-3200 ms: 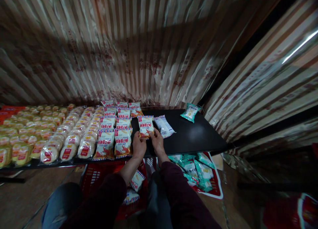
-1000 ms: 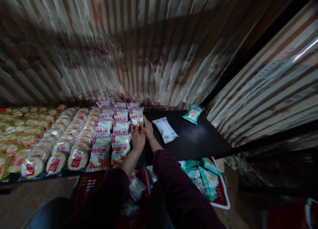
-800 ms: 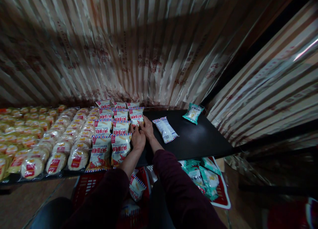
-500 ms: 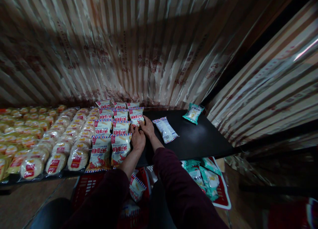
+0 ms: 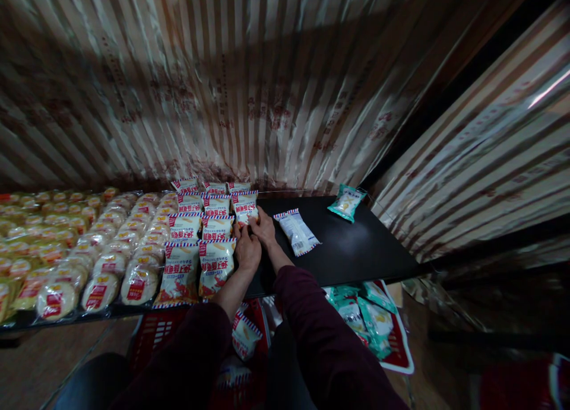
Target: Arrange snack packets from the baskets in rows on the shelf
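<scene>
On the black shelf [image 5: 351,250], red-and-white snack packets lie in neat columns. My right hand [image 5: 265,227] and my left hand [image 5: 247,248] both rest at the lower edge of one red-and-white packet [image 5: 244,207] in the right-hand column, fingers pinched on it. To its left are more packets of the same kind [image 5: 216,266]. A white packet [image 5: 296,232] lies face down on the bare shelf just right of my right hand. A teal packet [image 5: 346,202] sits farther back right.
Rows of round wrapped cakes [image 5: 100,291] fill the shelf's left part. Under the shelf stand a red basket [image 5: 155,333] with red-and-white packets and another basket with teal packets [image 5: 365,318]. Striped foil-like sheeting forms the back and right walls.
Since 3.2 s ago both hands carried the packet from the shelf's front toward the back, into the right-hand column. Over the last second the hands have barely shifted.
</scene>
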A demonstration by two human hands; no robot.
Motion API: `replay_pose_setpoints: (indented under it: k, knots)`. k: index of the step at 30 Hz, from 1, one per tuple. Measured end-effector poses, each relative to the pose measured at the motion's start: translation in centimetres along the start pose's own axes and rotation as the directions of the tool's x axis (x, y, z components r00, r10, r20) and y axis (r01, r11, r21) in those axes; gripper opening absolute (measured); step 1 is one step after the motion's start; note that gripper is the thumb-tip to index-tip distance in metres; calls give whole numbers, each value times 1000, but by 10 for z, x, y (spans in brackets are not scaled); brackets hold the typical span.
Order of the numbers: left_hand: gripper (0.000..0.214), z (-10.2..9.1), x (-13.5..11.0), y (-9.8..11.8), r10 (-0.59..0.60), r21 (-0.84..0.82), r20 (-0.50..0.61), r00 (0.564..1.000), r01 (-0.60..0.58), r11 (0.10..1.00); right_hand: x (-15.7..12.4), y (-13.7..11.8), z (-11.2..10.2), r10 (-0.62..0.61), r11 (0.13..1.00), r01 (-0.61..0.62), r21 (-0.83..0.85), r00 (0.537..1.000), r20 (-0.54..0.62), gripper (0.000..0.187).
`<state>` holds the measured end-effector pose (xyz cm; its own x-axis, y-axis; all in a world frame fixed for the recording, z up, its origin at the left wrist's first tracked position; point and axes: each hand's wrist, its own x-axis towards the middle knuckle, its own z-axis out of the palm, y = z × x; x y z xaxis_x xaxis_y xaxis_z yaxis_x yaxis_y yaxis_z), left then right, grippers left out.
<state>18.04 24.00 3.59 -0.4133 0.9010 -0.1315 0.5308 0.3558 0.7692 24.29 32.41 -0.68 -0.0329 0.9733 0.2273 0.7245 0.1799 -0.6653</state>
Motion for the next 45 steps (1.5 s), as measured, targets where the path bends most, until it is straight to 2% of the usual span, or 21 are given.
replay_pose_setpoints:
  k: [6,12,25,30,36,40,45]
  knots:
    - [48,0,-1,1,4,-17,3,1000,-4,1000,0,3,2,-27,999,27,38,1000,-4,51]
    - [49,2,-5,-2,44,-32,-17,999,-45,998,-7,4,1,33,997,-32,73,999,-19,55]
    - [49,3,-30,-8,79,-34,-4,997,-79,996,-32,6,-9,41,996,-42,73,999,18,52]
    - [48,4,-39,-11,73,-60,50,996,-70,996,-32,7,-13,-5,996,2,85,1000,29,50]
    - [46,2,-46,-10,83,-25,105,991,-81,996,-36,5,-14,19,995,-20,96,1000,10,51]
    - [45,3,-55,-16,108,9,143,984,-111,994,-48,-2,-17,67,994,-67,91,998,4,50]
    - [41,2,-73,-28,174,11,116,978,-177,984,-73,-10,-24,104,988,-99,116,994,-32,46]
